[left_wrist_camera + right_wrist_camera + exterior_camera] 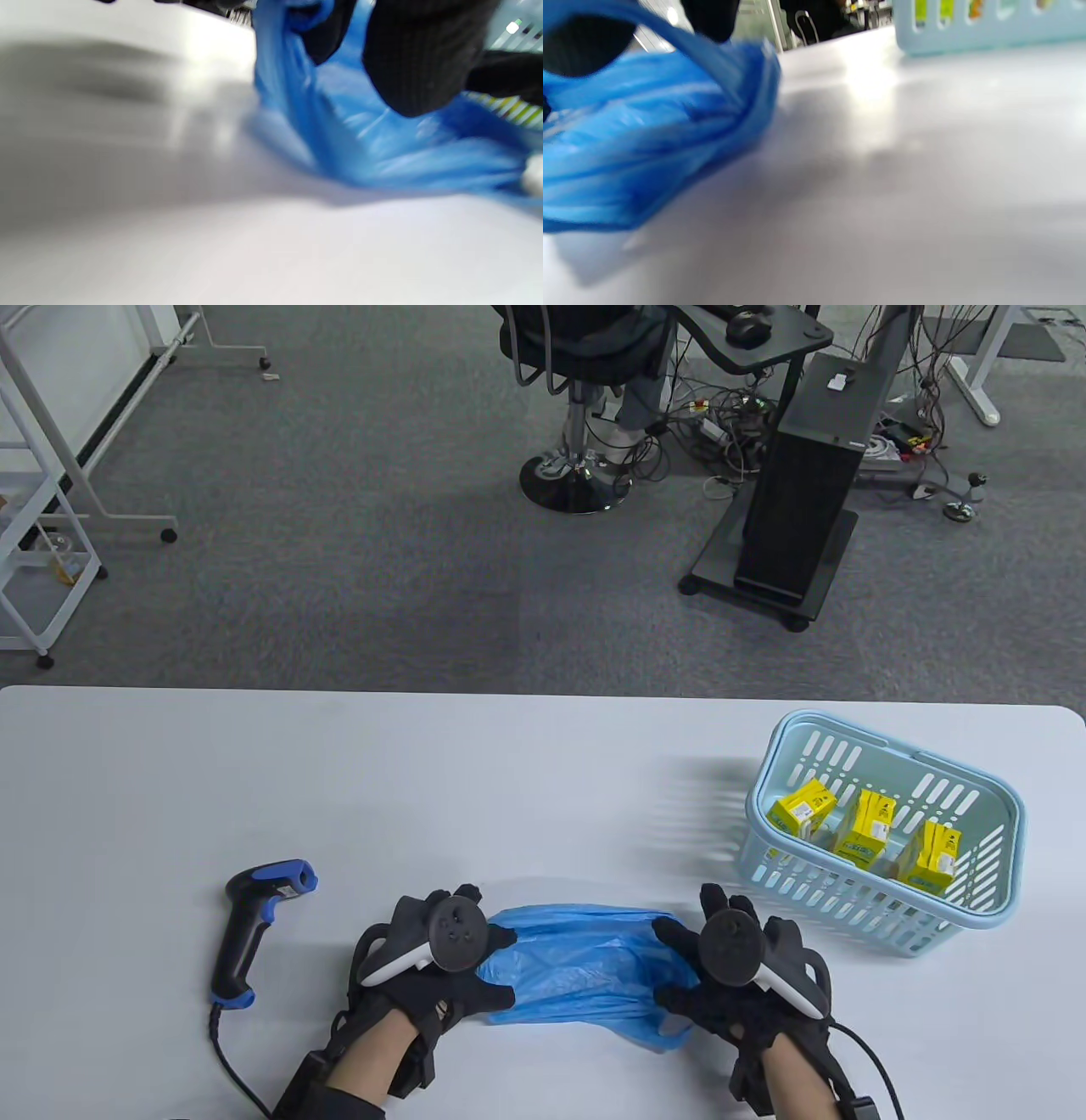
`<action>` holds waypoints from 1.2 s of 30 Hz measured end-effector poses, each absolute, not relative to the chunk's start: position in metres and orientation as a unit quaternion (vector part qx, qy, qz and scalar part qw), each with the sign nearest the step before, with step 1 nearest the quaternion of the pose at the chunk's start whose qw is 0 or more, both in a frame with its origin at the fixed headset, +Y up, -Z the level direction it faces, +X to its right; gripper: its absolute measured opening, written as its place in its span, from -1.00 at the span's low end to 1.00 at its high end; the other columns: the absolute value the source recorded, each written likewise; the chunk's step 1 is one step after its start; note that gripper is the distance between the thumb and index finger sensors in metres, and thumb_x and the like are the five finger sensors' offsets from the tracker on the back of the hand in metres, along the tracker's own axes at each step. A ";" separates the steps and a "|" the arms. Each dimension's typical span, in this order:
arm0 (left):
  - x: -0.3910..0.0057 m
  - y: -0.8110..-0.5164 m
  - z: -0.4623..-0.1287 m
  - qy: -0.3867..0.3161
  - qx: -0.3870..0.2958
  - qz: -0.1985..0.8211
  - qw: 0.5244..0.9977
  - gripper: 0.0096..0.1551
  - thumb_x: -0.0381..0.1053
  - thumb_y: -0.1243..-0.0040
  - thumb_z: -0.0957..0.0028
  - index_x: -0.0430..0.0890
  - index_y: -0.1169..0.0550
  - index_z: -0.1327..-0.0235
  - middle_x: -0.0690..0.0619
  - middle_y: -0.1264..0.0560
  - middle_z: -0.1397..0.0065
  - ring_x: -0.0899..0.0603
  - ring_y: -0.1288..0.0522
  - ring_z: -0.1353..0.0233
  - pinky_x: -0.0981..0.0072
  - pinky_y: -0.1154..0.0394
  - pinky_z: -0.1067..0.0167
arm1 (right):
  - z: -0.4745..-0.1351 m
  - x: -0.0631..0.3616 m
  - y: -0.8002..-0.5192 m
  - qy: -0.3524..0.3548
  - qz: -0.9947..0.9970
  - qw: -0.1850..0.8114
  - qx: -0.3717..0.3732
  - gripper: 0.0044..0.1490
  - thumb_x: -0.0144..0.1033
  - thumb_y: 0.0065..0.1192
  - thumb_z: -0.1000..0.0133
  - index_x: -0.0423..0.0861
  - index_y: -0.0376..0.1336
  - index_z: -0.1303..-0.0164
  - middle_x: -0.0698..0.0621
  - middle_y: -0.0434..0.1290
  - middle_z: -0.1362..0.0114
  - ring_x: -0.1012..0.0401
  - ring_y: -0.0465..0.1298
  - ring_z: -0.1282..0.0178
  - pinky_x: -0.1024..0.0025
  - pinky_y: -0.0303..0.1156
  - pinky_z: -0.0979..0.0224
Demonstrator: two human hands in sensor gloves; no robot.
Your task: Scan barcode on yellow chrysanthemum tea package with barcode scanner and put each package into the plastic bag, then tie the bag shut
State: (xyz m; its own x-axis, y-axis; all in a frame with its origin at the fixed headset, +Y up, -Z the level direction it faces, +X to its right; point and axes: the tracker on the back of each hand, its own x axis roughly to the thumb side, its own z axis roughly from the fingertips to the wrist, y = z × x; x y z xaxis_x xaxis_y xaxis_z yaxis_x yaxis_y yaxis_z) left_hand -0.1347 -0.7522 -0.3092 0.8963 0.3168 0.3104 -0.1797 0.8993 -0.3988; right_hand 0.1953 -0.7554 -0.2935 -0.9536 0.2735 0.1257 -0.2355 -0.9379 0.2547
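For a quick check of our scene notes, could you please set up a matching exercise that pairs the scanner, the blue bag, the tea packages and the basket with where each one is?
Things:
1. scanner
2. blue bag
3. tea packages
4. basket

Places:
A. standing inside the basket
B. held between the left hand and the right hand
C. on the table, to the right of the hands
D. lying on the table, to the left of the left hand, untouched

Pairs: 1-D, 2-B, 3-A, 4-C
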 end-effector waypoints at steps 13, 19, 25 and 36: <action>-0.145 -0.658 -0.290 -0.226 -0.033 0.129 0.965 0.19 0.57 -0.26 0.17 0.17 -0.16 -0.73 -0.24 0.12 -0.79 -0.54 0.24 -0.70 -0.68 0.23 -0.32 | -0.289 0.160 -0.655 -0.001 0.988 0.107 0.110 0.23 0.38 0.21 0.27 0.21 -0.04 -0.65 -0.11 -0.22 -0.73 -0.18 -0.14 -0.72 -0.44 -0.28 -0.55; -0.141 -0.659 -0.286 -0.230 -0.031 0.094 0.968 0.31 0.70 -0.14 0.19 0.19 0.00 -0.78 -0.26 0.21 -0.80 -0.62 0.38 -0.62 -0.69 0.31 -0.25 | -0.298 0.144 -0.645 -0.045 0.992 0.057 0.108 0.27 0.45 0.14 0.29 0.21 -0.08 -0.66 -0.12 -0.19 -0.73 -0.17 -0.10 -0.72 -0.44 -0.22 -0.55; -0.145 -0.671 -0.293 -0.204 -0.034 0.072 0.976 0.30 0.68 -0.15 0.18 0.20 0.02 -0.76 -0.22 0.41 -0.71 -0.63 0.26 -0.66 -0.69 0.12 -0.35 | -0.297 0.148 -0.678 0.011 0.989 0.109 0.098 0.24 0.42 0.12 0.23 0.23 -0.15 -0.66 -0.13 -0.22 -0.73 -0.19 -0.15 -0.72 -0.46 -0.27 -0.53; -0.199 -0.650 -0.296 -0.055 0.080 0.089 0.991 0.20 0.38 -0.39 0.11 0.16 -0.02 -0.70 -0.20 0.22 -0.73 -0.54 -0.07 -0.69 -0.51 -0.14 -0.43 | -0.298 0.164 -0.668 -0.006 0.986 0.137 0.097 0.21 0.41 0.14 0.22 0.24 -0.11 -0.66 -0.13 -0.21 -0.73 -0.19 -0.15 -0.71 -0.46 -0.27 -0.52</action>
